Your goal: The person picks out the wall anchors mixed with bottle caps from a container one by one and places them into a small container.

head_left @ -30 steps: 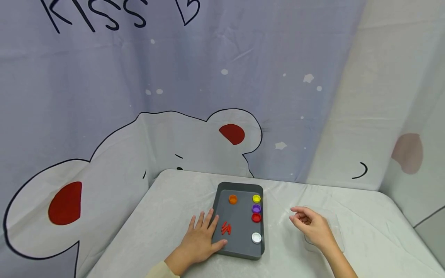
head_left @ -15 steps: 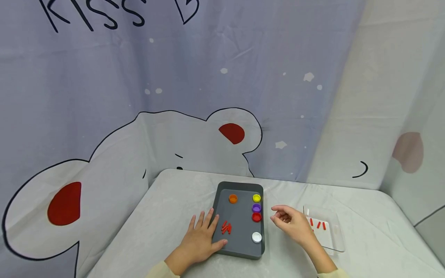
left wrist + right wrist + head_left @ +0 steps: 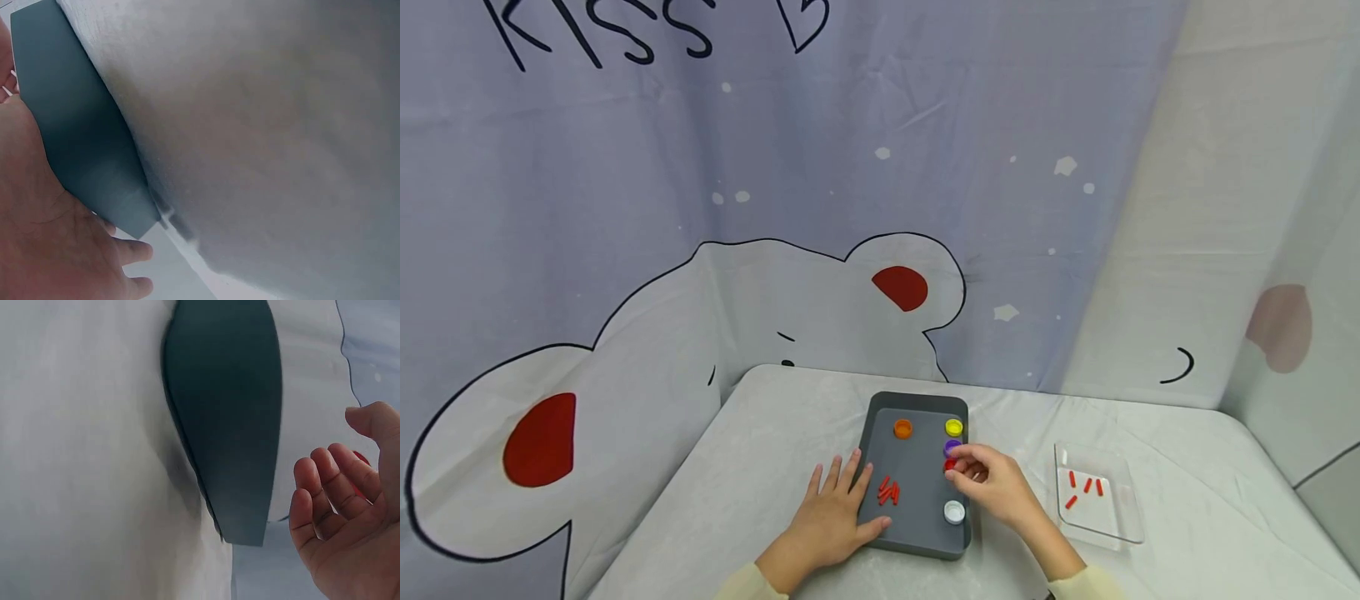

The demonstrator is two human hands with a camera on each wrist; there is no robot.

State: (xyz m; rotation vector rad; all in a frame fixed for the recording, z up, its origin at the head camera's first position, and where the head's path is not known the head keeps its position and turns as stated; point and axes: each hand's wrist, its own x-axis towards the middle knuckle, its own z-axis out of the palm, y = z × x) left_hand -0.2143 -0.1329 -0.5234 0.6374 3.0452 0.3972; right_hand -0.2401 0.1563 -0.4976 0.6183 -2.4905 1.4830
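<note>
My left hand (image 3: 827, 515) rests spread on the near left rim of a grey tray (image 3: 917, 533), thumb reaching inside. Several small red sticks (image 3: 887, 492) lie in the tray beside its fingers. My right hand (image 3: 996, 485) hovers at the tray's right side, fingertips right over a red cap (image 3: 951, 465), which they partly cover. In the right wrist view the fingers (image 3: 340, 481) bend loosely, the thumb stands apart, and nothing shows between them. A purple cap (image 3: 952, 447) and a yellow cap (image 3: 953, 427) sit just beyond; a white cap (image 3: 954, 512) is nearer.
An orange cap (image 3: 902, 429) sits in the tray's far left part. To the right of the tray stands a clear plastic box (image 3: 1127, 508) with several red sticks (image 3: 1087, 485) in it. A printed curtain (image 3: 820, 308) hangs behind the white-covered table (image 3: 790, 417).
My right hand has moved left from above the clear box to the red cap in the tray, uncovering the box and its red sticks. My left hand stays in place.
</note>
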